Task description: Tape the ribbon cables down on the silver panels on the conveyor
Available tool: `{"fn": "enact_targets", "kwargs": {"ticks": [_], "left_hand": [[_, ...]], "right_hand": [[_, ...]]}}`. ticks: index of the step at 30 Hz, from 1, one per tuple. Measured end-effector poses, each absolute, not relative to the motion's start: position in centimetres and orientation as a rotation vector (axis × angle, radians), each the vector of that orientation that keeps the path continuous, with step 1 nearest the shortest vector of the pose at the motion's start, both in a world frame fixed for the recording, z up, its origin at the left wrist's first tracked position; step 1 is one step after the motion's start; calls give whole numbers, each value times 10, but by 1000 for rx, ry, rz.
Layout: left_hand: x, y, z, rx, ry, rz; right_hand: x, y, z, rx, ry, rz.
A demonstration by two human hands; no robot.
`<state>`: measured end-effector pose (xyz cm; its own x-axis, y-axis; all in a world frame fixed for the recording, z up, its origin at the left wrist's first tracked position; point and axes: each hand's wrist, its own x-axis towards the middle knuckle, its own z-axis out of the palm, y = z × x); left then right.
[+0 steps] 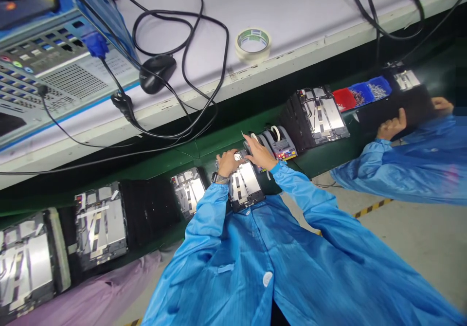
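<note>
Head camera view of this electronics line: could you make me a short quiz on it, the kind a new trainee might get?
1. True or false: the wristwatch is on the person's left wrist.
2. Multiple choice: what colours are the small parts bins at the far end of the green bench? A) yellow and green, B) red and blue, C) black and white.
3. Fill in the word: the person's smock and the co-worker's smock are both ____.

Key: 1. True. 2. B. 3. Blue.
</note>
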<state>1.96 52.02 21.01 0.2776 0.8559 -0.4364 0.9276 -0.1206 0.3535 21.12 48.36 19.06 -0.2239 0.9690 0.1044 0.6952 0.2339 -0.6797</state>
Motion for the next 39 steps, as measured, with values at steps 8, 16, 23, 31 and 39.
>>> {"fn": "enact_targets", "kwargs": {"ticks": [8, 16, 23, 31, 39], "left_hand": [[18, 533, 212, 1926, 1558, -266], [18, 539, 213, 1872, 1552, -277], [17, 541, 213, 1854, 1563, -296], [16, 543, 215, 1811, 1556, -275], [15, 548, 214, 1770, 1554, -266]], "right_hand": [[216, 495, 201, -1449, -2179, 660], [216, 502, 204, -1405, -2284, 600], [214, 510, 200, -1304, -2374, 554], [220, 520, 200, -1327, -2337, 665], [220, 510, 196, -1430, -2166, 772]]}}
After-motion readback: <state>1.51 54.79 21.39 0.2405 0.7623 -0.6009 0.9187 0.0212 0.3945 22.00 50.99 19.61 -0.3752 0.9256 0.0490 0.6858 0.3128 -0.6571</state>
